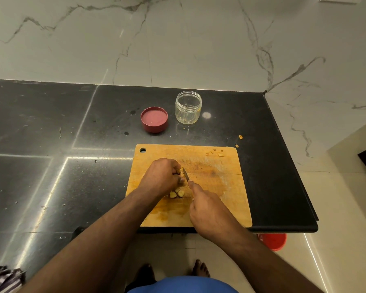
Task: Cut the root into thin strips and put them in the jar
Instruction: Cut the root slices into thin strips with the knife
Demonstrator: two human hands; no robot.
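Note:
A wooden cutting board [216,166] lies on the black counter near its front edge. My left hand [161,176] grips a yellow-brown root piece [181,170] on the board, fingers curled over it. My right hand [207,212] holds a small knife [186,174], index finger stretched along its back, blade beside the left fingertips. Several cut root slices [176,193] lie between the two hands. A clear jar [188,107] stands open behind the board, with a few bits at its bottom. Its red lid [154,119] lies upside down to the jar's left.
Small root scraps [215,153] sit at the board's far right corner, and two more bits [240,136] lie on the counter beyond. The counter ends just right of the board. A red bucket [273,241] stands on the floor below. A marble wall rises behind.

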